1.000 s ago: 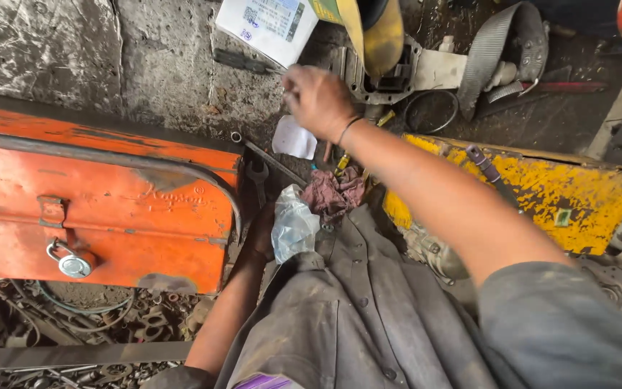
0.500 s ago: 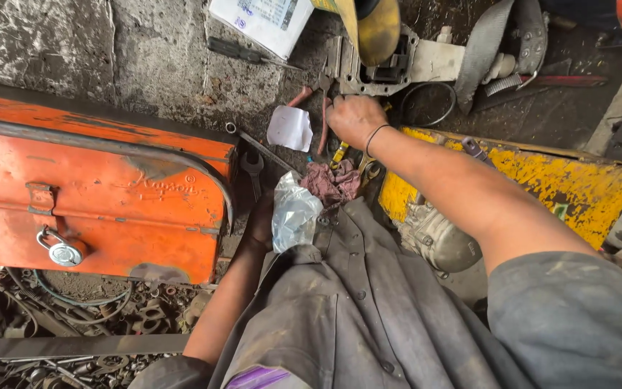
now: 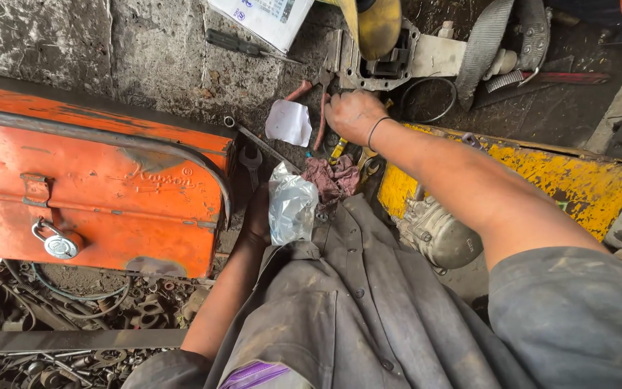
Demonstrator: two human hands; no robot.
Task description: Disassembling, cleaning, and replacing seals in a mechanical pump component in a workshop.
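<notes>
Your right hand is stretched out ahead of you, knuckles up, fingers curled down onto a pair of pliers lying on the dirty floor. The pliers have red-coated handles, worn and grimy, with the dark metal head pointing away from you towards the grey metal bracket. One handle bows out to the left of your hand and the other runs straight down past your thumb side. Your fingers cover the spot where they meet the tool, so I cannot tell whether they have closed on it or only rest on top.

Your left hand is low and close to your body, just beside the clear plastic bag. It sits in shadow between the bag and the orange toolbox, and whether it grips the bag or anything else does not show.

Just left of your right hand lies a scrap of white paper, touching the pliers' straight handle or very nearly so. Below your right hand, towards you, is a crumpled reddish rag, with a spanner on the floor to the left of the bag. Under your right forearm sits a yellow metal plate, chipped and scuffed. Further out beyond the paper lies a dark screwdriver, well clear of both hands.
</notes>
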